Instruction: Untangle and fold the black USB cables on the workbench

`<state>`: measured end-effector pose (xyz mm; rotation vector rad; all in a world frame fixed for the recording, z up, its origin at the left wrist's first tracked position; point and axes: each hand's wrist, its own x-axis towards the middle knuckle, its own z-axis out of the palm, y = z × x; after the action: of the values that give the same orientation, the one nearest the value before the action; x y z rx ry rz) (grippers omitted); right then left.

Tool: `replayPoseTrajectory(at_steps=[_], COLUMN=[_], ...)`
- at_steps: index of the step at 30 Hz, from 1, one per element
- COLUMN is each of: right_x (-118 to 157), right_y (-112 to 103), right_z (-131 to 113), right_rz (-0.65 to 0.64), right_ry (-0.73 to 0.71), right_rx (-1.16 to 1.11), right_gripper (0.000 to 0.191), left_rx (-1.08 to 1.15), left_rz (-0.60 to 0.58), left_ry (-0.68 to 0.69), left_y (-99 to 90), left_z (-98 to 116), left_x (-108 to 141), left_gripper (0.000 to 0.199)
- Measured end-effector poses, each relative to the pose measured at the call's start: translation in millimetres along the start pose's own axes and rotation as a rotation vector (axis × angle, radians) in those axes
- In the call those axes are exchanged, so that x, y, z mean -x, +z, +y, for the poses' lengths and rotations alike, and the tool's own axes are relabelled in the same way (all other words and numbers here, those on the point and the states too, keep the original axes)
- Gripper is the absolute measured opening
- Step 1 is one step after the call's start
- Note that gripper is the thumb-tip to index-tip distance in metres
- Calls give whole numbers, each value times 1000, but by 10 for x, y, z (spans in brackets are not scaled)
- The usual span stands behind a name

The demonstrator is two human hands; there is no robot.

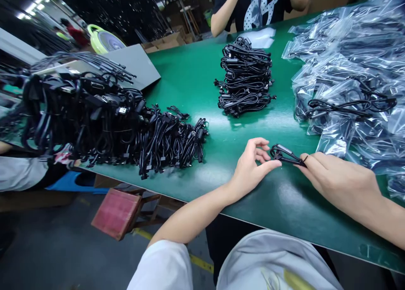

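A coiled black cable [284, 153] is held just above the green table [190, 87], in front of me. My right hand [338, 178] pinches its bundled right end, where a dark tie seems to go round it. Beside its left end is my left hand [251, 165], fingers apart and curved, thumb close under the loops; whether the thumb touches the cable I cannot tell. Beyond my hands lies a neat stack of bundled black cables [245, 81]. Clear plastic bags [344, 66] with dark contents pile up at the right, with a loose coiled cable [348, 106] on top.
A big heap of black cables [110, 125] covers the table's left side, beside a grey box-like panel [139, 66]. Across the table a person [259, 7] holds a plastic bag, near white sheets [259, 38]. A red-topped stool [117, 212] stands below the front edge.
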<state>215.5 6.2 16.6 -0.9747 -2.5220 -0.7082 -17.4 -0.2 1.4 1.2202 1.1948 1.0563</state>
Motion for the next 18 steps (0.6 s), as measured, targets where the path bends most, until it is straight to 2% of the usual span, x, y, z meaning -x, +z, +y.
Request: replayPoseTrajectory(at_steps=[3,8,11,14,18], right_x=[-8,28,42,17,-53], right_y=[21,103,174,230,234], right_z=[-6,-83,-150,-170,-119], right_rz=[26,-6,-77,-243,-498], right_ry=[-9,-21,64,242,443], right_rx=[9,75,-40,-364,-867], right_gripper=[22,12,36,50,44], left_rx=[-99,-22,-76,-232,-513], left_rz=[10,1,-23,-89,-123], left_ry=[0,-36,-2,189,509], left_y=[5,29,36,42,43], left_z=[-9,-82,-143,-183,-205], left_x=[15,-30,-55,-51,-35], left_gripper=[42,40,44,50,47])
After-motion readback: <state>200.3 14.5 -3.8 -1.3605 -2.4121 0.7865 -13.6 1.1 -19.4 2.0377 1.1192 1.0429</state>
